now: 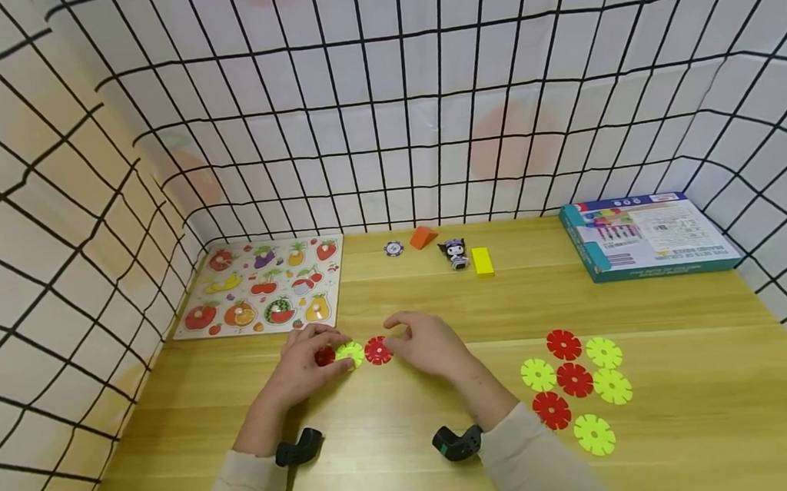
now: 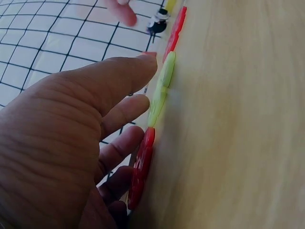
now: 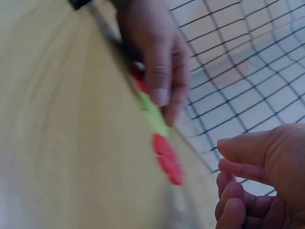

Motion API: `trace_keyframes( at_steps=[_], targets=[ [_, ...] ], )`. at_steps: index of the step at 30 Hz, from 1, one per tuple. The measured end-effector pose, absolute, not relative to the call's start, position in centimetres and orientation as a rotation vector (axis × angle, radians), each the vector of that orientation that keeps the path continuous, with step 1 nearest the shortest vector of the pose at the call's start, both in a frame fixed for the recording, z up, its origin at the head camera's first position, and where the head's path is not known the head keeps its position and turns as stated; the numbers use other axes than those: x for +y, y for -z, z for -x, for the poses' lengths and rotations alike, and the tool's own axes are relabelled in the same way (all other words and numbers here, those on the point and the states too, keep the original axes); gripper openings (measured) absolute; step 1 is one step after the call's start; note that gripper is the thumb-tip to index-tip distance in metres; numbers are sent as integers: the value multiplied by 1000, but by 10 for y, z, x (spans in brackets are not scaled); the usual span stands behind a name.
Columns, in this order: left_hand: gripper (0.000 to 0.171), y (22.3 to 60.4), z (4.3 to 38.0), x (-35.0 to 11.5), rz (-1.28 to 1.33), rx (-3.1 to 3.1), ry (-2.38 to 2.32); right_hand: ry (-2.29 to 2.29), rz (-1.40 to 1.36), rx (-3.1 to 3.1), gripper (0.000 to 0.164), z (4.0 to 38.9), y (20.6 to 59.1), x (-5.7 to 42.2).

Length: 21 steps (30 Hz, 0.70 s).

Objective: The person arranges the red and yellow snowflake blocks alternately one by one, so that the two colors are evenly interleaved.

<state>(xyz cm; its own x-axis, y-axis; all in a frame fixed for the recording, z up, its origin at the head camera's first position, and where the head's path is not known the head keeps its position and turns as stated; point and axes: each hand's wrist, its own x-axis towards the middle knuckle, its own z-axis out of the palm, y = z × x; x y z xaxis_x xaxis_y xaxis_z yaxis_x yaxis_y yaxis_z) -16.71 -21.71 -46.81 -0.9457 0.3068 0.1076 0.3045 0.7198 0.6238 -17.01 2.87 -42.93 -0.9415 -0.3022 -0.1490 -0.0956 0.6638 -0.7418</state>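
Three notched plastic discs lie flat in a row on the table: a red disc (image 2: 141, 176) at the left, a yellow-green disc (image 1: 350, 354) in the middle and a red disc (image 1: 378, 350) at the right. Over the left end of the row, my left hand (image 1: 308, 366) touches the yellow-green disc with loosely bent fingers and partly hides the first red one. My right hand (image 1: 432, 344) hovers just right of the other red disc, holding nothing. Its thumb and fingertips stand apart in the right wrist view.
More red and yellow-green discs (image 1: 574, 380) lie at the right. Behind are a fruit puzzle board (image 1: 231, 298), a poker chip (image 1: 394, 249), an orange block (image 1: 424, 236), a small figurine (image 1: 456, 254), a yellow block (image 1: 483, 262) and a flat box (image 1: 649, 237). Black wire mesh (image 1: 384, 123) surrounds the table.
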Motion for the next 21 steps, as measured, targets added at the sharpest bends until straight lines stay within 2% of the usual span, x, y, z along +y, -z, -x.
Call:
trace_keyframes(
  at_steps=[6,10,15,21],
  targets=[
    [30,469,172,-209,-638,2985,-976,1180,369,2644,35,165,410,57],
    [38,467,178,-198,-715,2959,-934,1187,361,2647,36,157,402,82],
    [48,462,181,-186,-706,2900,-843,1130,266,2639,38,146,402,121],
    [49,461,182,-178,-696,2875,-803,1020,244,2667,45,140,414,179]
  ],
)
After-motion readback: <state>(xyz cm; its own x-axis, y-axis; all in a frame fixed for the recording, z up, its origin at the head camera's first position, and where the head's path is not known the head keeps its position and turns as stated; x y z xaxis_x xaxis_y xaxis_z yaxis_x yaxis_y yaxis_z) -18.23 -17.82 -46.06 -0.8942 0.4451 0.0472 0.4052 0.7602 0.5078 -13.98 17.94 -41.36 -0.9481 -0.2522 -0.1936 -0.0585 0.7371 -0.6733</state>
